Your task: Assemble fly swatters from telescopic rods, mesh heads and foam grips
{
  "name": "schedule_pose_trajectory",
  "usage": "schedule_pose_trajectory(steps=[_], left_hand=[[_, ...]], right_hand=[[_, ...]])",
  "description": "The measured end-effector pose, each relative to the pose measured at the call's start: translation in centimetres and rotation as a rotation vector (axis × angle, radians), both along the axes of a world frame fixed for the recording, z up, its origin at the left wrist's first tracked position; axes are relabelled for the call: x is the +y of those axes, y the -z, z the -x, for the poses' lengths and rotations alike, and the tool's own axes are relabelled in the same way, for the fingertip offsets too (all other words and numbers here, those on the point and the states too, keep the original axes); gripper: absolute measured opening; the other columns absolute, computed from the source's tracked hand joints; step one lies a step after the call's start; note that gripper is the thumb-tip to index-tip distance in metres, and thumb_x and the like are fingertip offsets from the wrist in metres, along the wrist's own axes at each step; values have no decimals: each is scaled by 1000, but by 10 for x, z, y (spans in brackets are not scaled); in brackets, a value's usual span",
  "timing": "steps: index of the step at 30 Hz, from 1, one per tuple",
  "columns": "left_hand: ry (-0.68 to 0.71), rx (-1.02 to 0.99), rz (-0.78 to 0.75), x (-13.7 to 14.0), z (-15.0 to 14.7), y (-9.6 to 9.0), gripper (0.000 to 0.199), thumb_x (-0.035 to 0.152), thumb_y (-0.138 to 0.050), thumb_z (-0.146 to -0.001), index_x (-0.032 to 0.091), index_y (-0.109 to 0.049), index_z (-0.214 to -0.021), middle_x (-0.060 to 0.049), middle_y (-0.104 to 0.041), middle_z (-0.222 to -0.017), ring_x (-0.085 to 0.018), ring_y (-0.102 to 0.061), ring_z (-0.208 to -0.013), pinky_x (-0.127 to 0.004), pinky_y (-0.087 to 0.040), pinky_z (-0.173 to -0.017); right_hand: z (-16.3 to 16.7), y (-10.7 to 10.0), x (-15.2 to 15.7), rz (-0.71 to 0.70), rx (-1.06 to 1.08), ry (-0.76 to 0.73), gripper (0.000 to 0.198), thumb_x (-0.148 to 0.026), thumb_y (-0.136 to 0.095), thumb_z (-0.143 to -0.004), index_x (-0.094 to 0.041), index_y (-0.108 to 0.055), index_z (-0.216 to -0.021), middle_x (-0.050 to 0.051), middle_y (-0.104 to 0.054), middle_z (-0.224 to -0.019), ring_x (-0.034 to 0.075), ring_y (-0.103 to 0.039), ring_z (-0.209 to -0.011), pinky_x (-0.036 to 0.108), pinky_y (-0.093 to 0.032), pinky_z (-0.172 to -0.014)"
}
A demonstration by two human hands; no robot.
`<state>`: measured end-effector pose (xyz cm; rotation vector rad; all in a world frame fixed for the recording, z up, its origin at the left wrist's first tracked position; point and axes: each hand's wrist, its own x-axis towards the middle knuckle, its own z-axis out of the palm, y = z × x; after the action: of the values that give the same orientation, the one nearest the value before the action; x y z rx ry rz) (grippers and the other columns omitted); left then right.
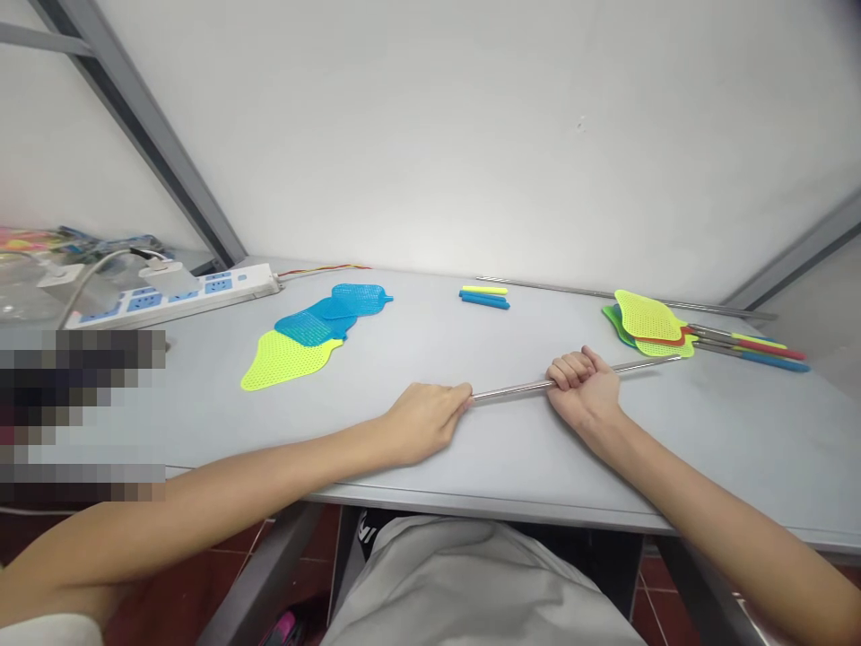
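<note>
A thin silver metal rod (pixel 511 391) runs between my two hands above the grey table. My left hand (pixel 427 422) is closed around its left end. Further along, my right hand (pixel 584 388) wraps its fingers around the rod, whose far end sticks out to the right. To the left lie loose fly swatter heads: two blue ones (pixel 316 320) overlapping and a yellow one (pixel 291 361). Behind the rod, a few short handle sleeves (pixel 485 299), blue and yellow, rest side by side. Whether my left hand covers something at the rod's end is hidden.
At the right lies a pile of fly swatters (pixel 649 321) with coloured handles. Another long metal rod (pixel 592 293) lies along the white wall. A white power strip (pixel 181 296) with plugs and cables sits at the left, near a pixelated patch.
</note>
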<state>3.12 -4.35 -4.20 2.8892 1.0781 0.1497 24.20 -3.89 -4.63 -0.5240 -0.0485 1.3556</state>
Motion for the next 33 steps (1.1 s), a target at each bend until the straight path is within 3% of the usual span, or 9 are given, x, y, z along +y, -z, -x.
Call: schedule_pose_trajectory(steps=[10, 20, 28, 33], left_hand=[[-48, -25, 61, 2, -2, 0, 32, 31, -15, -86, 19, -42, -73, 1, -52, -57, -14, -48, -52, -24, -26, -48], [-53, -100, 157, -1, -7, -1, 32, 34, -16, -85, 20, -41, -71, 2, -45, -54, -13, -44, -51, -23, -26, -48], [-8, -229, 327, 3, -6, -12, 32, 36, -18, -85, 19, -38, -66, 3, -37, -51, -10, -39, -49, -22, -28, -50], [16, -286, 389, 2, -4, -18, 37, 40, -15, -85, 19, -42, -69, 3, -39, -54, -10, -40, -53, -22, -30, -53]], right_hand=[[3, -2, -1, -40, -33, 33, 33, -19, -33, -75, -18, -8, -53, -7, -4, -42, 8, -8, -33, 21, -12, -29], [10, -11, -5, -135, -76, -43, 37, -22, -37, -75, -17, -9, -52, -7, -3, -43, 8, -9, -33, 21, -12, -30], [3, -14, -1, -94, -35, -76, 35, -19, -35, -75, -18, -8, -53, -6, -4, -43, 8, -10, -34, 21, -13, -31], [-1, -13, 0, -69, 4, -73, 35, -19, -36, -74, -18, -9, -53, -6, -5, -43, 8, -10, -34, 22, -13, -31]])
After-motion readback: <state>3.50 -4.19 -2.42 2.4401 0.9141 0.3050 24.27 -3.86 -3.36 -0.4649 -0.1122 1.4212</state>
